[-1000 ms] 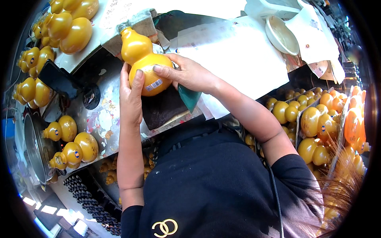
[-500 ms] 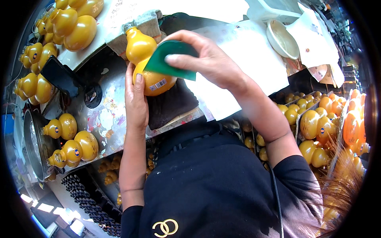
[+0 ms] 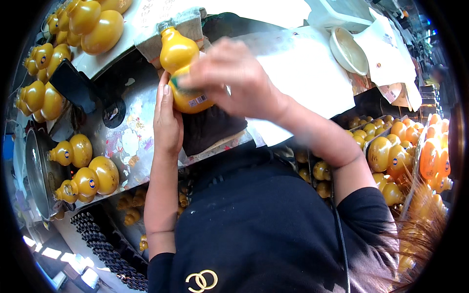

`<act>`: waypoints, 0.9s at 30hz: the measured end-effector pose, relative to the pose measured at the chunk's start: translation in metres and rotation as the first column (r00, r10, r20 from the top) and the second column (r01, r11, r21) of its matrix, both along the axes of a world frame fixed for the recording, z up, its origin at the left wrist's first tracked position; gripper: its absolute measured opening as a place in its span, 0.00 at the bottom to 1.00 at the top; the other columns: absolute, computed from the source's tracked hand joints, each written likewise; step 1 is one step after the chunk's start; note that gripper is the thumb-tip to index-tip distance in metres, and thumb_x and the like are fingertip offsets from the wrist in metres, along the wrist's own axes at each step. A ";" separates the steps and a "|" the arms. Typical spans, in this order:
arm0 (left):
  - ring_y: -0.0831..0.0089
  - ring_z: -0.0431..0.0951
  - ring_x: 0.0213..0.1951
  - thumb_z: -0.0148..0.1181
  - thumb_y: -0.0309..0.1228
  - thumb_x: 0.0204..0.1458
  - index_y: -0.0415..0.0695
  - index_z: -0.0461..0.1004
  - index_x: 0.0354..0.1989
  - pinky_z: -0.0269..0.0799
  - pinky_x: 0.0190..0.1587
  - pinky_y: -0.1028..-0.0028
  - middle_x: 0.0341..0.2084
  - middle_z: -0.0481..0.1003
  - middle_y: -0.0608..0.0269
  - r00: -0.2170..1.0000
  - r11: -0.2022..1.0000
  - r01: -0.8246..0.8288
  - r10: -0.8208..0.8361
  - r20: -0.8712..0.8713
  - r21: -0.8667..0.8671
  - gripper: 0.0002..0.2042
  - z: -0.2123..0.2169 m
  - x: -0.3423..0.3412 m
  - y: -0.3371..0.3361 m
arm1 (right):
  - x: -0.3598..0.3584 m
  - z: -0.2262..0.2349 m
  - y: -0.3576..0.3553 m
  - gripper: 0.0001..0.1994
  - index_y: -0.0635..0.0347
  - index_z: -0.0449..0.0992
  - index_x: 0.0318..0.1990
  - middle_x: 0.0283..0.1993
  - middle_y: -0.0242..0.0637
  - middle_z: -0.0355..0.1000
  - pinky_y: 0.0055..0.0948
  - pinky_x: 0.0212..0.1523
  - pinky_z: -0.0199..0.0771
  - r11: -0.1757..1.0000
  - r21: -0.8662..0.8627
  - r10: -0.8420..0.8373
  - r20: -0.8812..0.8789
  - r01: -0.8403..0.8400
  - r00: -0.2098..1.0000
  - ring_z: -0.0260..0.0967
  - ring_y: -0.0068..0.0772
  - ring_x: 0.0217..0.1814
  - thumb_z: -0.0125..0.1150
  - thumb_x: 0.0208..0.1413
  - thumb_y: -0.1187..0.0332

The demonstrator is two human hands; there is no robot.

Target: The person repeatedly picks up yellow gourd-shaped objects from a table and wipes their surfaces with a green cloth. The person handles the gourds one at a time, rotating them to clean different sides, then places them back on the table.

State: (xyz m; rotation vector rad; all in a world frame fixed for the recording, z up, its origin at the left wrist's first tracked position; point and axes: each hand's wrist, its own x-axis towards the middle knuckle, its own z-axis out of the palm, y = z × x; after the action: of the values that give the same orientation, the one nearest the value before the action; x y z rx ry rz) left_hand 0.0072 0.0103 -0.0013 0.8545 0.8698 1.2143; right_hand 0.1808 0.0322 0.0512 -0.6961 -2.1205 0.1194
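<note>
While the left hand (image 3: 168,122) steadies it from the side, a yellow gourd (image 3: 183,73) lies near the far edge of the bench (image 3: 132,132), neck pointing away from the person, its lower bulb over a dark cloth (image 3: 210,129); the left fingers lie flat and extended up the gourd's left flank, the thumb out of sight behind it, so they cup rather than clench. Blurred, the right hand (image 3: 234,80) is pressed over the gourd's right side, fingers curled around something green (image 3: 175,84) of which only a sliver shows at the fingertips; what that green thing is I cannot tell. A white sheet (image 3: 303,73) covers the bench to the right of the cloth; beyond it, at the far right corner, sits a pale bowl (image 3: 348,49). More gourds are piled at the far left corner (image 3: 93,22), and a few stand at the near left edge (image 3: 88,176) beside a round metal pan (image 3: 36,171). Off the bench's right side, further gourds fill trays (image 3: 405,151).
</note>
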 end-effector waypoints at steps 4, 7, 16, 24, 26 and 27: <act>0.67 0.62 0.62 0.30 0.40 0.67 0.39 0.51 0.67 0.55 0.65 0.67 0.61 0.61 0.56 1.000 1.000 0.021 -0.021 -0.007 -0.006 0.24 -0.001 -0.001 0.002 | 0.007 -0.029 -0.048 0.15 0.40 0.77 0.42 0.42 0.16 0.71 0.26 0.50 0.60 0.997 0.054 -0.065 0.206 0.055 0.976 0.66 0.20 0.49 0.64 0.43 0.70; 0.67 0.58 0.64 0.33 0.41 0.66 0.39 0.48 0.68 0.51 0.66 0.69 0.63 0.58 0.55 0.998 0.998 0.056 -0.056 -0.026 0.008 0.26 -0.003 -0.005 0.003 | 0.009 -0.039 -0.052 0.15 0.40 0.77 0.42 0.44 0.16 0.71 0.27 0.51 0.61 1.000 0.023 0.008 0.188 -0.013 0.982 0.66 0.20 0.50 0.63 0.45 0.70; 0.68 0.59 0.63 0.33 0.42 0.66 0.39 0.50 0.67 0.51 0.65 0.68 0.61 0.60 0.55 0.999 0.999 0.051 -0.051 -0.010 0.000 0.26 -0.003 -0.005 0.004 | 0.014 -0.031 -0.045 0.12 0.44 0.80 0.40 0.42 0.20 0.74 0.25 0.48 0.60 0.998 0.056 0.024 0.148 -0.032 0.989 0.69 0.20 0.45 0.66 0.46 0.69; 0.69 0.64 0.59 0.41 0.45 0.64 0.39 0.54 0.64 0.56 0.63 0.69 0.57 0.64 0.56 0.973 0.998 -0.057 0.065 -0.221 0.041 0.27 0.004 0.004 0.009 | 0.008 -0.009 -0.019 0.16 0.63 0.73 0.47 0.41 0.42 0.72 0.29 0.45 0.72 0.894 -0.442 -0.177 -0.202 0.071 0.963 0.72 0.34 0.43 0.62 0.55 0.65; 0.70 0.65 0.59 0.43 0.44 0.63 0.40 0.54 0.64 0.57 0.63 0.70 0.56 0.64 0.58 0.972 0.998 -0.043 0.050 -0.230 0.037 0.26 0.005 0.004 0.010 | 0.011 -0.018 0.000 0.17 0.64 0.72 0.47 0.41 0.42 0.72 0.28 0.47 0.72 0.808 -0.582 -0.229 -0.170 0.090 0.958 0.72 0.34 0.44 0.61 0.57 0.61; 0.70 0.65 0.59 0.43 0.44 0.64 0.40 0.54 0.64 0.57 0.63 0.70 0.56 0.64 0.58 0.972 0.998 -0.054 0.060 -0.227 0.032 0.26 0.003 0.003 0.011 | 0.014 -0.021 0.004 0.18 0.65 0.72 0.48 0.40 0.40 0.72 0.27 0.46 0.72 0.770 -0.635 -0.227 -0.178 0.064 0.957 0.71 0.30 0.44 0.61 0.57 0.59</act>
State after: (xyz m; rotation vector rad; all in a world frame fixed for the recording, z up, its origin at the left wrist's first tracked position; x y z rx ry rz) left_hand 0.0098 0.0209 0.0022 1.0090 1.0715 1.1940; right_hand 0.1945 0.0361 0.0298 -1.1667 -1.7596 0.8171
